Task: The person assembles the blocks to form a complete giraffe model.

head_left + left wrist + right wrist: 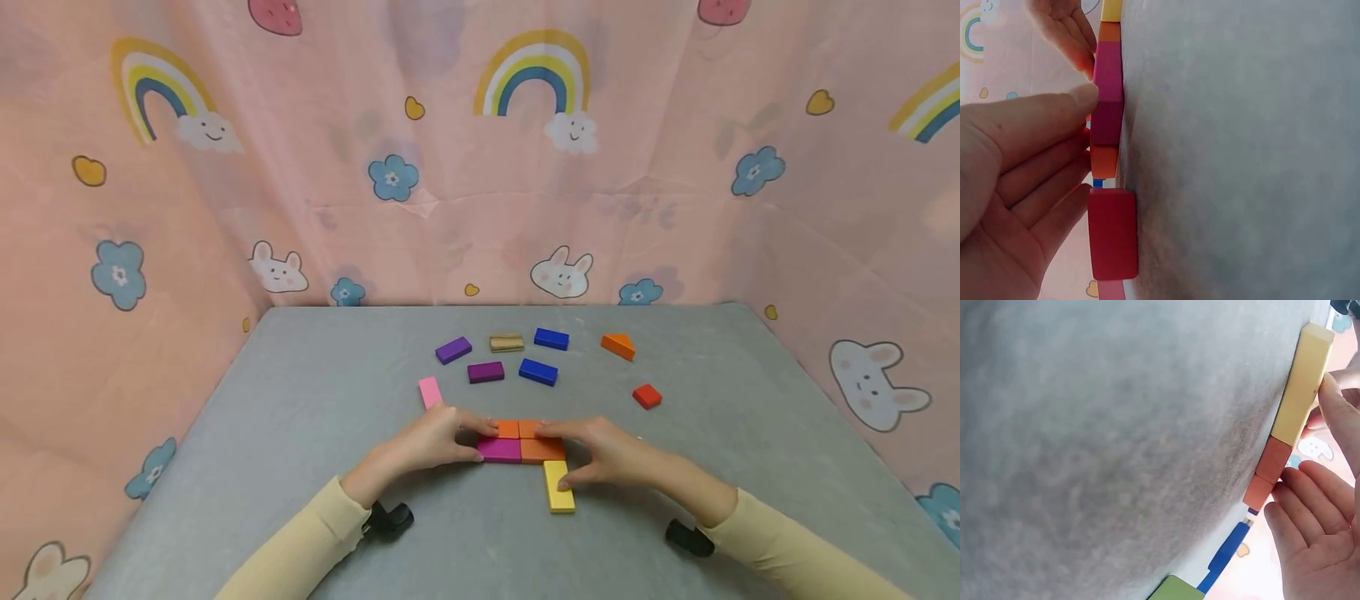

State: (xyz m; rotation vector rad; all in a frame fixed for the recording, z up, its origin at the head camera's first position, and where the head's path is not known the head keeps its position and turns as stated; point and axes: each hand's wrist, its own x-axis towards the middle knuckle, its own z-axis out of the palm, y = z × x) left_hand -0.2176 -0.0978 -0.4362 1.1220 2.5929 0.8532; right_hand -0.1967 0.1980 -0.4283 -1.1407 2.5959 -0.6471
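Note:
A flat cluster holds a magenta block (499, 451), an orange block (542, 451) beside it, and two more orange blocks behind. My left hand (429, 439) is at the cluster's left end, its thumb touching the magenta block and its fingers reaching the rear orange block (508, 429). From the right, my right hand (611, 450) rests its thumb on a yellow block (557, 496), which adjoins the cluster's front right. Its index finger touches the other rear orange block (527, 428). A red block (1113, 234) lies by my left fingers in the left wrist view.
Behind the cluster lie purple blocks (453, 350), blue blocks (538, 372) and a gold block (507, 342). An orange triangle (618, 346) and a small red block (647, 396) are right. A pink block (430, 392) is left; a green block (1177, 590) shows in the right wrist view.

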